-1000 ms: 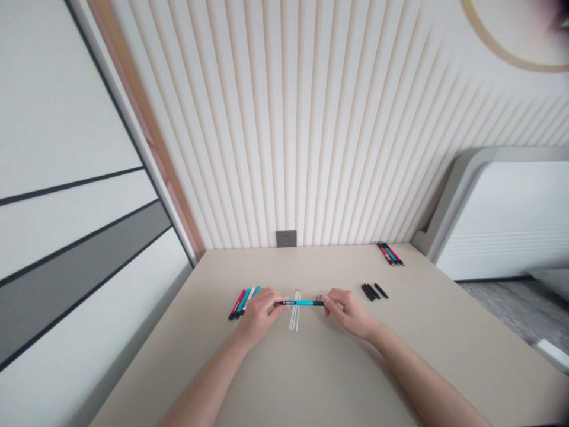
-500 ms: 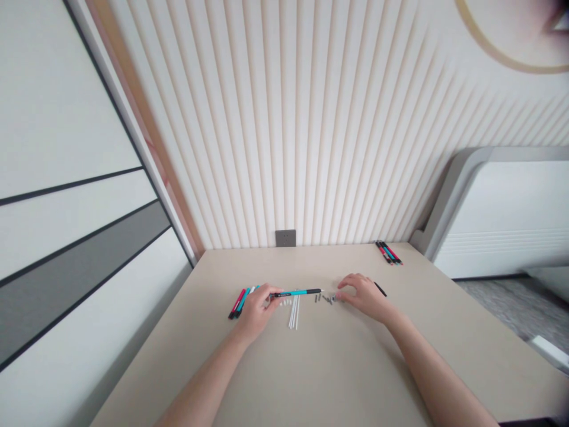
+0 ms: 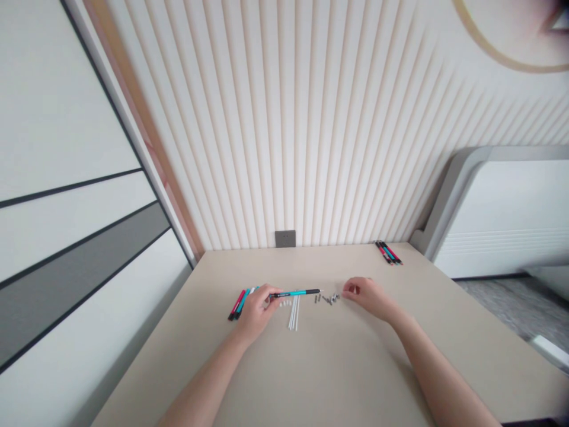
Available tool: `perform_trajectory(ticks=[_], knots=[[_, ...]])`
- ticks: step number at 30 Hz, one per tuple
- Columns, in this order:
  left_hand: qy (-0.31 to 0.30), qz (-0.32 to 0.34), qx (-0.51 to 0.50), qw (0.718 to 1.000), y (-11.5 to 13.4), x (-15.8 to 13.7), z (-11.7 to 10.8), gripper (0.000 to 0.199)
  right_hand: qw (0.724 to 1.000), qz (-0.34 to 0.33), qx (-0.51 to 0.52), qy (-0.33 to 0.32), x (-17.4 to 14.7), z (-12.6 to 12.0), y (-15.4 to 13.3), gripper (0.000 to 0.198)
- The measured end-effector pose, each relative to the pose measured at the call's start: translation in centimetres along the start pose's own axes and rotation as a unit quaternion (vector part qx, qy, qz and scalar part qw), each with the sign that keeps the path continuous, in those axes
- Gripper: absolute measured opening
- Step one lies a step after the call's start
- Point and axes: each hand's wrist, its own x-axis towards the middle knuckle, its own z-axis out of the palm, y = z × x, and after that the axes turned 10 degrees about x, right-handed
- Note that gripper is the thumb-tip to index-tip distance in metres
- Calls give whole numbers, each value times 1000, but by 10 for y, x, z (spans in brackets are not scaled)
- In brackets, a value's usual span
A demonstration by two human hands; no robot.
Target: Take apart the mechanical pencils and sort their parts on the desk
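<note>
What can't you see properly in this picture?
- Head view: the small grey parts by the right hand are too small to tell what they are.
- Head view: whether the right fingers pinch anything; the hand itself hides it.
- Head view: the print on the teal pen in the left hand is too small to read.
- Head view: the left hand partly covers the pens behind it.

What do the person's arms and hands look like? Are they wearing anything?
Both arms are bare, with no sleeves showing up to the bottom edge of the picture. The left hand and the right hand wear no gloves. No rings, watch or bracelet can be seen, though the hands are small in the view.
</note>
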Motion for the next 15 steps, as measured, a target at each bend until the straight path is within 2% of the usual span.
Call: perform_trajectory(ticks=[5,10,15], knots=[[1,2,3,1000,-1,0,0,10,984,-13,161,74,1,17,-24,32],[7,2,4,1000,-1,-1,1,11,956,-4,284,69,2,41,-34,38],[5,4,-3,1000,1,-1,0,12,948,4,313,52,4,46,-29,39]])
